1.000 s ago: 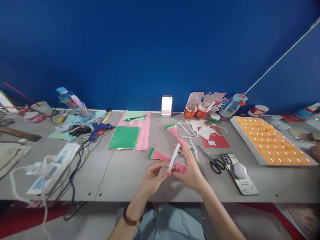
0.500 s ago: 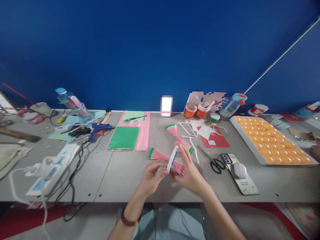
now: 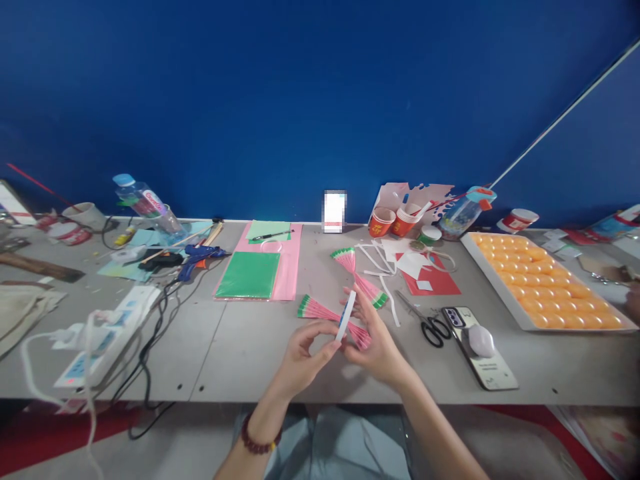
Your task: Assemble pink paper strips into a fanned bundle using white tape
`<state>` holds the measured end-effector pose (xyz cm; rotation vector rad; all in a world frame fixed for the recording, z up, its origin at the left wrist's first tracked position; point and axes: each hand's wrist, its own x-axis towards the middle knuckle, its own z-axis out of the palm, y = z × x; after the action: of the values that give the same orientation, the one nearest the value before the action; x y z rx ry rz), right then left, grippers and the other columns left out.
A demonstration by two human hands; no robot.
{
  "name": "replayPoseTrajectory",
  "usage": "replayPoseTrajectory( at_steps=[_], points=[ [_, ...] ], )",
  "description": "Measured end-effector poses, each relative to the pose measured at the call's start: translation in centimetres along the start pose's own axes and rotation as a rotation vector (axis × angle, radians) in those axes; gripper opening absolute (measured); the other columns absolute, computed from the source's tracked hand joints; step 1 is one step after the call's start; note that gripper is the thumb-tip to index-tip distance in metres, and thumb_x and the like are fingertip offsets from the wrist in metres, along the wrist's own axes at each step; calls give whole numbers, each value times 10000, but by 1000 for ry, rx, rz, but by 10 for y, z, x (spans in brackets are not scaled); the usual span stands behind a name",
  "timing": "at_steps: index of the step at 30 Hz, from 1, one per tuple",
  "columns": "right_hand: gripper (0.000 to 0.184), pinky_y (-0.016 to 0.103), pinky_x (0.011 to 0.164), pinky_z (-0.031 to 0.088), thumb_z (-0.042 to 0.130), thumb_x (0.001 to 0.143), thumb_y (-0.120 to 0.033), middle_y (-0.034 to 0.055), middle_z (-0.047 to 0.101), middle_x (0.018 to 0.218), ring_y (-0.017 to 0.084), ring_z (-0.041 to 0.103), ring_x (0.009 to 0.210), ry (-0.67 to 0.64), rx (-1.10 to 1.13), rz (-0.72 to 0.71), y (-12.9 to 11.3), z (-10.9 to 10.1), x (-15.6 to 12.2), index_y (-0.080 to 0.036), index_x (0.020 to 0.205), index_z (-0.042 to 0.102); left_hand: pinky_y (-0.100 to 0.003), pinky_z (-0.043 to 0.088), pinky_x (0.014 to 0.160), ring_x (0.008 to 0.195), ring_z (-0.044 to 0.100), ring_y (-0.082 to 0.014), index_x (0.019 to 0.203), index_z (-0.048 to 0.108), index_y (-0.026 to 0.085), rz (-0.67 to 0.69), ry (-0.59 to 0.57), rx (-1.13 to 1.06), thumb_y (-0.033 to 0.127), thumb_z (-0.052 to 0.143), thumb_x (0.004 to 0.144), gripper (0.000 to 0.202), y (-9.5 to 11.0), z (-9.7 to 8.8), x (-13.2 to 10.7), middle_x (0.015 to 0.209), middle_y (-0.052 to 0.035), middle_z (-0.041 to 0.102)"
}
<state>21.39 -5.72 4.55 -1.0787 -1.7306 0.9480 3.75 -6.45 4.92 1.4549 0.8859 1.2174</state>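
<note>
1. White with a blue band, a slim roll [image 3: 346, 317] stands tilted, edge-on, between the two hands, just right of centre in the lower half of the head view. It looks like tape, though the angle leaves that uncertain.
2. At lower centre, the left hand [image 3: 306, 357] has thumb and forefinger clamped on the roll's lower end.
3. To its right, the right hand [image 3: 379, 347] arches with thumb and fingers apart, its fingertips close by the roll's upper end; whether they press on it I cannot tell.
4. Behind the hands lies a pleated pink bow [image 3: 325, 312] with green ends, partly hidden by roll and hand. A second bow [image 3: 349, 263] sits higher in the frame.
5. The step in hand seems to be turning or feeling along the roll. Done well, it calls for a firm but light left pinch on the rim, with a right fingertip steadying the upper end.
6. Best to hold the roll clear of the pleats so they are not crushed, and keep the right wrist off the scissors [image 3: 425, 319] and the white strips [image 3: 393, 308], right of centre.
</note>
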Motion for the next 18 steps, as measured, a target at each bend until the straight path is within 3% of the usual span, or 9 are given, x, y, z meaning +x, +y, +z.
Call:
replayPoseTrajectory(
  at_steps=[3,6,8,11,14,18],
  points=[
    [966,458,1028,426,594,671,-62,92,268,1517,267,394,1322,-33,-85,-8,0,-1,1,-338,1478,140,-328,492,844,889,637,-205,902,691,164,-7,-7,29,332,617,846,192,5,2,-1,906,-89,703],
    [934,495,1077,363,555,706,-30,46,159,1557,279,216,1418,-26,-241,-130,1,-1,1,-394,1466,150,-331,489,849,902,633,-210,949,680,168,-26,27,-9,372,604,852,238,4,4,-2,929,-89,698],
    [919,514,1101,319,520,743,-26,18,67,1574,270,115,1444,-6,-279,-205,2,0,0,-418,1466,109,-323,496,833,877,638,-202,942,673,166,-52,74,-61,385,599,856,246,2,5,-2,902,-83,698],
    [942,527,1126,263,562,760,-93,37,23,1578,266,41,1451,55,-215,-163,0,0,0,-371,1483,26,-317,509,802,834,648,-195,916,659,160,-88,96,-134,394,609,848,249,-1,6,-1,859,-80,701],
    [982,511,1129,268,670,732,-211,75,75,1570,284,88,1445,128,-136,-79,-2,-1,1,-322,1487,53,-322,519,790,834,653,-201,912,644,160,-101,67,-195,396,613,845,247,-2,8,-2,851,-82,700],
    [945,490,1067,379,703,725,-243,109,236,1518,284,345,1350,138,-112,-10,-1,-2,2,-318,1475,133,-324,507,815,876,634,-196,926,639,166,-77,60,-185,351,599,860,200,-5,10,-2,902,-83,669]
  ],
)
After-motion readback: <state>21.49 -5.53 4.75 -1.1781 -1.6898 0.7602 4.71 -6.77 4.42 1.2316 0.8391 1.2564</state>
